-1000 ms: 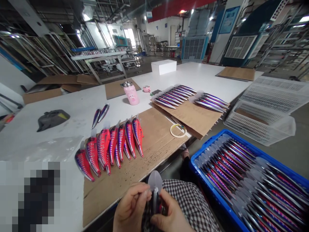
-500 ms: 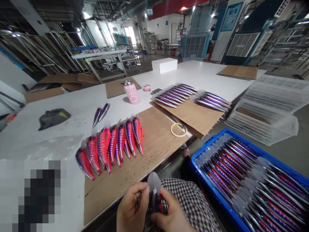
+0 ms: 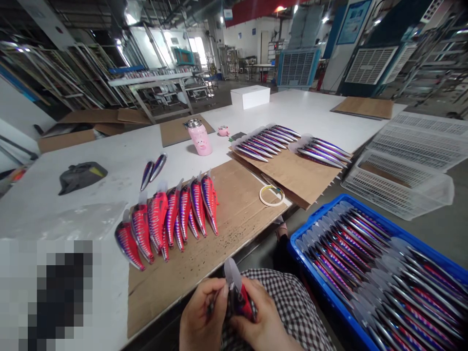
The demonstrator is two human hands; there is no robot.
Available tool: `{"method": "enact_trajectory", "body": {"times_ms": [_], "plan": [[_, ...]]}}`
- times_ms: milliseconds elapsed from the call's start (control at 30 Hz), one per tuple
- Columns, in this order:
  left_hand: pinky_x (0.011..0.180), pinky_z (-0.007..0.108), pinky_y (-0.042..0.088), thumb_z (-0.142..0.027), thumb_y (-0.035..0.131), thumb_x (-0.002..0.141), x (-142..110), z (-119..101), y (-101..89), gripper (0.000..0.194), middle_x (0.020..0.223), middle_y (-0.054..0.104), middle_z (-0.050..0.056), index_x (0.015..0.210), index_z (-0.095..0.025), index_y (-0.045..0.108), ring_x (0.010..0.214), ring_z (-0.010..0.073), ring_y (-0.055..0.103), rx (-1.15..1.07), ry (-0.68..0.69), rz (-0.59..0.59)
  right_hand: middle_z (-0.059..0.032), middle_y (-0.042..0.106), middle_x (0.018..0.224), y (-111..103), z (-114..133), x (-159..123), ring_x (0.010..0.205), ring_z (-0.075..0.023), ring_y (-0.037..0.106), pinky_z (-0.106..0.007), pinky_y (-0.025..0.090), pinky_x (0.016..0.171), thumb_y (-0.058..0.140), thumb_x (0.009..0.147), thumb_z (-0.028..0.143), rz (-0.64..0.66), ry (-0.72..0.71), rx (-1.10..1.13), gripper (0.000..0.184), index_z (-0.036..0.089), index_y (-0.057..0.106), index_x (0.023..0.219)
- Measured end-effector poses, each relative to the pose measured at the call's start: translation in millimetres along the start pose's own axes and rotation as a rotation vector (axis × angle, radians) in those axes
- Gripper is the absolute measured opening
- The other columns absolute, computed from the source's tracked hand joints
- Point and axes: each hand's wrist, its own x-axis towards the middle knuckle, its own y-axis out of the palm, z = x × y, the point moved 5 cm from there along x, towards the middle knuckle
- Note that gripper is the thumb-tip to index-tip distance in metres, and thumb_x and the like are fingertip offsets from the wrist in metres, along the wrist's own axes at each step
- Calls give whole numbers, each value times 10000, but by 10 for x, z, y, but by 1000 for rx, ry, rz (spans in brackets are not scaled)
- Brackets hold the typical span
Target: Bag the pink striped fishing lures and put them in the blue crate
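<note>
Over my lap, my right hand [image 3: 261, 314] is wrapped round a red fishing lure [image 3: 243, 304] whose clear rounded lip points up. At the base of that lip, on its left side, the thumb and forefinger of my left hand [image 3: 204, 309] are pinched together against the lure. The other fingers of the left hand are curled, and what lies inside them is hidden. In front of the hands, a row of red and purple striped lures [image 3: 171, 214] rests on a cardboard sheet [image 3: 237, 209].
To the right stands a blue crate [image 3: 298, 239] filled with lures. More lures [image 3: 272, 139] lie on cardboard farther back. A tape ring [image 3: 271, 196], a pink bottle [image 3: 200, 139], a grey bundle [image 3: 82, 178] and a white box [image 3: 250, 97] are on the table. White baskets [image 3: 398, 190] stand at right.
The lure has turned in my right hand, so its lip shows narrower and more of its red side is visible. Both hands have shifted slightly right.
</note>
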Motion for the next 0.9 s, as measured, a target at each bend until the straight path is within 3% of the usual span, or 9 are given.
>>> {"method": "enact_trajectory", "body": {"times_ms": [133,300,400,533,667,800,900], "plan": [[649,181,526,-230,665,734,-25,-5,-43,73,762,664,-28,805,-224,648,668,130,629,-54,-23,-41,-64,643,1144,3,-2,-6,1072,-269,557,-404,396,975,686,595,91,3,-18,-46,623,242,570,1189],[654,152,501,-247,665,740,-12,27,-67,66,744,663,-32,803,-231,654,674,116,625,51,10,43,-76,649,1132,4,-20,-5,1057,-273,568,-439,365,997,692,602,101,34,-11,-84,614,218,564,1192],[646,170,513,-291,658,752,-1,81,-40,94,742,675,-15,811,-217,651,663,130,637,49,-74,85,-70,651,1125,2,-1,-3,1045,-261,574,-407,387,971,672,595,82,35,-9,-91,631,216,556,1201],[623,199,538,-365,681,731,-21,146,-15,180,686,663,-15,796,-205,629,651,153,644,-136,-248,1,-29,666,1081,2,61,5,993,-236,591,-342,432,899,663,604,95,39,9,-61,579,254,588,1157],[673,193,539,-377,712,703,-55,166,-32,215,735,677,-21,815,-217,621,694,146,648,-197,-283,-85,-36,668,1075,15,101,11,1002,-249,586,-350,428,905,666,596,98,51,37,-73,584,241,592,1157],[665,210,545,-372,690,720,-43,144,-18,193,710,664,-16,802,-208,630,655,149,635,-121,-265,-3,-26,673,1070,39,106,11,999,-239,596,-344,419,926,648,594,92,60,22,-74,567,251,603,1136],[667,229,548,-360,640,762,-12,122,-11,174,745,665,-7,852,-211,629,669,157,638,-69,-235,43,-38,665,1067,35,66,13,1004,-249,588,-345,433,910,656,578,97,34,89,-53,593,239,598,1152]]}}
